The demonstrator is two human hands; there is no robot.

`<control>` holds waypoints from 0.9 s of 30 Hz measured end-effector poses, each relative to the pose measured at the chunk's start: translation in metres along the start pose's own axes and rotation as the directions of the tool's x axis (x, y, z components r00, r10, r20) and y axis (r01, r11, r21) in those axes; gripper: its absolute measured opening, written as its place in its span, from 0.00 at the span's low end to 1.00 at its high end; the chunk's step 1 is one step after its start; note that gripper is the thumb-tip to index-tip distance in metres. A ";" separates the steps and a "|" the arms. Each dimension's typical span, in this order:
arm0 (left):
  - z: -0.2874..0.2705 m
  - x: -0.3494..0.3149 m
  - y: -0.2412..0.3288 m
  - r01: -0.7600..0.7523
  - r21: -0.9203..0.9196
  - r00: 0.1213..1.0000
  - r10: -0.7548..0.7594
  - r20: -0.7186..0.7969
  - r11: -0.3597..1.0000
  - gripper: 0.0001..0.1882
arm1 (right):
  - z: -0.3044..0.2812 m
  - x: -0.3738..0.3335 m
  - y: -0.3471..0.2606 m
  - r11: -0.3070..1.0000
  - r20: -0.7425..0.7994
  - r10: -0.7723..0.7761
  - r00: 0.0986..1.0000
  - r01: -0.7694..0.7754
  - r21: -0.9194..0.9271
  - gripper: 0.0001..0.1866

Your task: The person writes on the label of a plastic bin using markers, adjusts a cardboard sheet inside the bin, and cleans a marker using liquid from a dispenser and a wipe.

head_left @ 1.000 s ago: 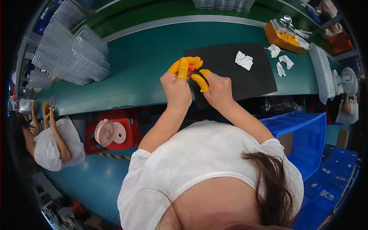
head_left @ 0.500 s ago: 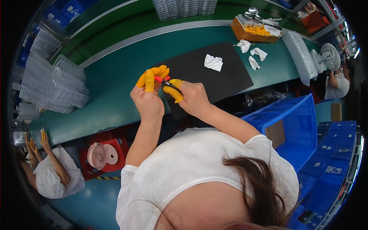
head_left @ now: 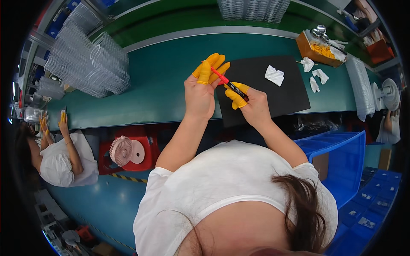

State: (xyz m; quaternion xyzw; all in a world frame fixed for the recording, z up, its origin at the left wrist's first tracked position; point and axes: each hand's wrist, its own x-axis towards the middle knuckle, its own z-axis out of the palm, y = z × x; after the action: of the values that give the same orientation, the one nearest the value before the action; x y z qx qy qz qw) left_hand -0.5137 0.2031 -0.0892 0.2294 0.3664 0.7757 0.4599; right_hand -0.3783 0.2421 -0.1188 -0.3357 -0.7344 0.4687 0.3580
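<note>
Yellow finger cots cover fingers on both hands. My right hand (head_left: 255, 106) grips a red and black marker pen (head_left: 236, 90) by its dark barrel, its slim red end slanting up to the left. That end reaches the thumb of my left hand (head_left: 200, 96), which is raised palm toward me. The left thumb presses against the fingers; what it pinches, if anything, is hidden. Under and behind the right hand lies a black mat (head_left: 282, 96), with a crumpled white cloth (head_left: 274, 75) on it.
Stacked clear plastic trays (head_left: 92, 64) stand at the left. An orange box (head_left: 318, 53) of yellow finger cots sits far right, near white scraps (head_left: 320, 76). A blue bin (head_left: 354, 158) is at my right; a pink fan (head_left: 121, 150) rests on a red stool (head_left: 147, 147). Another person (head_left: 64, 158) works at left.
The view has shifted, so bench and mat sit differently in the picture. My left fingers have straightened upward, and more of the marker's red end shows between my hands.
</note>
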 end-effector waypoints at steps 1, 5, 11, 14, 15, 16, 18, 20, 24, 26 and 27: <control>0.000 0.000 0.000 -0.003 0.001 1.000 0.003 -0.001 1.000 0.18 | 0.000 0.000 0.001 1.000 -0.008 -0.004 1.000 0.004 -0.001 0.14; -0.002 0.000 0.000 -0.015 0.013 1.000 0.015 0.014 1.000 0.18 | -0.001 0.000 0.003 0.999 0.021 0.019 1.000 -0.018 -0.036 0.14; -0.006 0.000 -0.002 -0.007 0.091 0.999 0.003 0.046 0.996 0.18 | -0.006 0.002 -0.010 0.997 0.102 0.062 0.993 -0.065 0.027 0.15; -0.007 -0.002 -0.003 -0.005 0.151 0.997 -0.006 0.075 0.988 0.18 | -0.010 0.003 -0.009 0.996 0.218 0.087 0.972 -0.089 -0.002 0.16; -0.007 -0.002 -0.004 -0.017 0.189 0.996 0.001 0.084 0.982 0.18 | -0.010 0.004 -0.009 0.996 0.217 0.088 0.972 -0.090 -0.001 0.16; -0.007 -0.003 -0.004 -0.016 0.190 0.996 -0.001 0.085 0.982 0.18 | -0.009 0.005 -0.009 0.978 0.252 0.095 0.963 -0.137 0.156 0.17; -0.007 -0.004 -0.005 -0.014 0.194 0.995 -0.006 0.103 0.981 0.18 | -0.009 0.008 -0.011 0.933 0.287 0.097 0.953 -0.187 0.307 0.17; -0.009 -0.004 -0.007 -0.006 0.181 0.994 -0.014 0.107 0.983 0.18 | -0.010 0.013 -0.016 0.917 0.318 0.132 0.939 -0.237 0.320 0.17; -0.011 -0.003 -0.010 0.008 0.137 0.996 -0.020 0.087 0.991 0.18 | -0.012 0.015 -0.022 0.896 0.406 0.210 0.890 -0.341 0.285 0.16; -0.011 -0.003 -0.010 0.019 0.129 0.996 -0.030 0.087 0.991 0.18 | -0.007 0.014 -0.019 0.854 0.342 0.201 0.918 -0.335 0.397 0.16; -0.011 -0.004 -0.010 0.029 0.122 0.996 -0.040 0.085 0.992 0.18 | -0.007 0.015 -0.021 0.854 0.344 0.201 0.917 -0.337 0.397 0.16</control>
State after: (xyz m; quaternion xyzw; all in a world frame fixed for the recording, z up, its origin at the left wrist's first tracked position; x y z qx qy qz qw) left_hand -0.5141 0.1990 -0.1041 0.2840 0.3961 0.7333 0.4740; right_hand -0.3834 0.2504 -0.0944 -0.2720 -0.5958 0.7152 0.2440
